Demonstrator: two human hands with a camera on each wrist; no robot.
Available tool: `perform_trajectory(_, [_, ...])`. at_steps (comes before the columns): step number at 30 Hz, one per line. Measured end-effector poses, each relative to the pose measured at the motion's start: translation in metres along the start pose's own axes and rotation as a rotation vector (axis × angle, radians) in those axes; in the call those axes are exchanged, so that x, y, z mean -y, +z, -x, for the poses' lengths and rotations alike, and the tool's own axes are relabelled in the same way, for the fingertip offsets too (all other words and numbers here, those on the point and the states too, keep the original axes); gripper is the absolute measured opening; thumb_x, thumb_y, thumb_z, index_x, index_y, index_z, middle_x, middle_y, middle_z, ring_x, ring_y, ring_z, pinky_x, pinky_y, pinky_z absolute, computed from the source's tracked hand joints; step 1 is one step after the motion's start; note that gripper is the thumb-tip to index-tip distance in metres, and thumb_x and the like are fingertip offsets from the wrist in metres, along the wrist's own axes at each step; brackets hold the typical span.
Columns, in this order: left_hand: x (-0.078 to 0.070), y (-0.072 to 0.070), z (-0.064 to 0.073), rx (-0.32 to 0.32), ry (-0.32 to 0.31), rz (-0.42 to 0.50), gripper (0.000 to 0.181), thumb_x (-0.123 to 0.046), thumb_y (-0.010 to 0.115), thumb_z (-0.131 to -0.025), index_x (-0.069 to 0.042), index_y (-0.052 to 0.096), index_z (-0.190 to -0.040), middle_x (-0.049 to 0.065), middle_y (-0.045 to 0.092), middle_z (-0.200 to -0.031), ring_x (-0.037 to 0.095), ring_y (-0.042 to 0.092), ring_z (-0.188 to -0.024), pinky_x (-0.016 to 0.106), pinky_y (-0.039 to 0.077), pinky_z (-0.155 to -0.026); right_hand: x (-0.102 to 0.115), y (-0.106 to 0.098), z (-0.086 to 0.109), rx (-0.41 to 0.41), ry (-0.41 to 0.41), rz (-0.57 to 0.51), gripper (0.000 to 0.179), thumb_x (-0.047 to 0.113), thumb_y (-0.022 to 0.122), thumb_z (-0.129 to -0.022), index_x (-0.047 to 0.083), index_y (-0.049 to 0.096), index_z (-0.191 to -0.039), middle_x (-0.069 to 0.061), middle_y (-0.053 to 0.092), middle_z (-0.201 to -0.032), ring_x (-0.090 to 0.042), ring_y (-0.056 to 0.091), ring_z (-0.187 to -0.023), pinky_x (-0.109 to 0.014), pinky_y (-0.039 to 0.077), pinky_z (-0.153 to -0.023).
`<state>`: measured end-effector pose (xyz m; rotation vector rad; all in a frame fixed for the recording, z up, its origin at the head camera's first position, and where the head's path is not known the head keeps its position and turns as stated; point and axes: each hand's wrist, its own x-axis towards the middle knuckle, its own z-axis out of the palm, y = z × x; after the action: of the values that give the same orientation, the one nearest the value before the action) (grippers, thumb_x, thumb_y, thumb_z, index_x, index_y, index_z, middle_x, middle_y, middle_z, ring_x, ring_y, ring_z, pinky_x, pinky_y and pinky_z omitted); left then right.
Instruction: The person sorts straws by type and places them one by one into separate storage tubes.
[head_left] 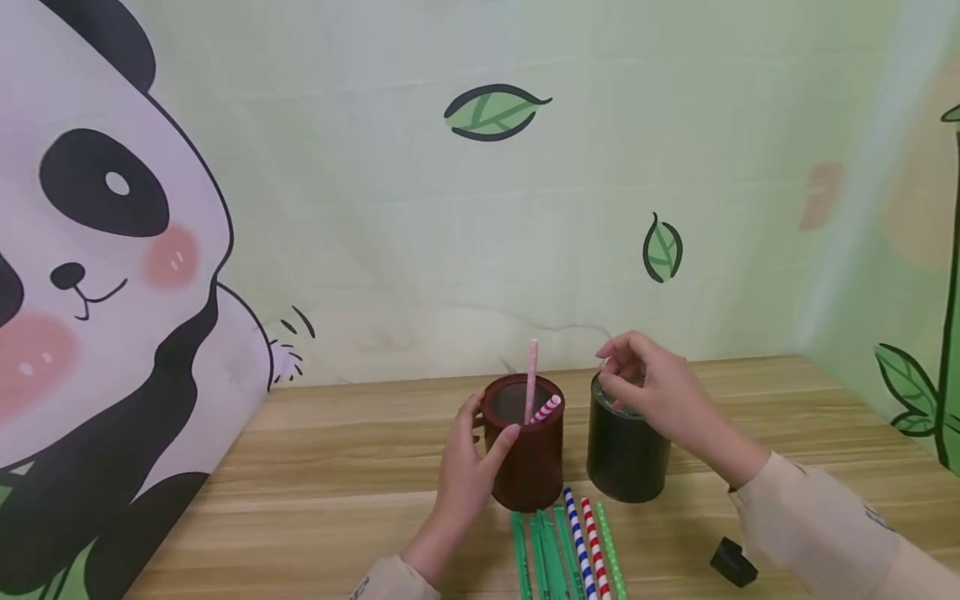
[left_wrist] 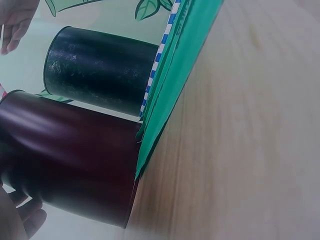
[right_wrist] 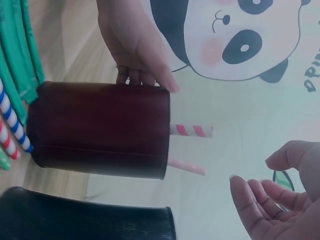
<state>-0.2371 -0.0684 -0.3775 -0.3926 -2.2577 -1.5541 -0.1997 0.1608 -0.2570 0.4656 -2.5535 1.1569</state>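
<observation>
My left hand [head_left: 467, 467] grips a dark red-brown mug [head_left: 527, 471] at its handle side, the thumb up at the rim. Two paper straws lean inside the mug: a tall pale pink straw [head_left: 533, 371] and a pink-and-white striped straw [head_left: 547, 408]. Over the top of a black cylindrical container [head_left: 628, 462], just right of the mug, is my right hand [head_left: 663, 387]. Its fingers are loosely bent, and the right wrist view shows a gap between thumb and fingertips with nothing held. Both vessels stand upright.
In front of the mug lie several green-wrapped straws [head_left: 551, 554], beside a blue-striped straw [head_left: 577, 542], a red-striped straw [head_left: 595, 546] and a green dotted straw [head_left: 611, 550]. A small black object [head_left: 733, 562] sits near my right sleeve. A printed cloth backdrop [head_left: 390, 208] rises behind the table.
</observation>
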Motion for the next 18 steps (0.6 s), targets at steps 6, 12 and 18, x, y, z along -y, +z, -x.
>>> perform_trajectory(6, [-0.002,-0.001,0.0,0.001,-0.011,-0.009,0.066,-0.039,0.066,-0.089,-0.012,0.04,-0.144,0.009,0.056,-0.134,0.028,0.056,-0.116,0.048,0.049,-0.094,-0.003,0.006,0.019,0.049,-0.005,-0.038,0.024,0.005,0.061,-0.09,-0.003,0.055,-0.112,-0.011,0.062,-0.092,-0.016,0.06,-0.077,-0.023,0.055,-0.063])
perform_trajectory(12, [0.0,0.0,0.0,0.002,-0.004,-0.012,0.064,-0.037,0.065,-0.09,-0.013,0.041,-0.143,0.008,0.056,-0.134,0.028,0.057,-0.116,0.048,0.05,-0.094,-0.009,0.011,0.033,0.139,0.03,-0.133,0.026,0.009,0.06,-0.092,-0.002,0.054,-0.115,-0.01,0.06,-0.096,-0.011,0.058,-0.078,-0.026,0.056,-0.064])
perform_trajectory(18, [0.0,-0.001,0.0,0.003,0.001,-0.015,0.064,-0.038,0.065,-0.09,-0.013,0.04,-0.143,0.011,0.056,-0.134,0.028,0.056,-0.116,0.048,0.05,-0.093,-0.018,0.018,0.043,0.196,0.062,-0.179,0.027,0.009,0.061,-0.092,-0.003,0.053,-0.115,-0.01,0.058,-0.095,-0.009,0.058,-0.077,-0.027,0.056,-0.063])
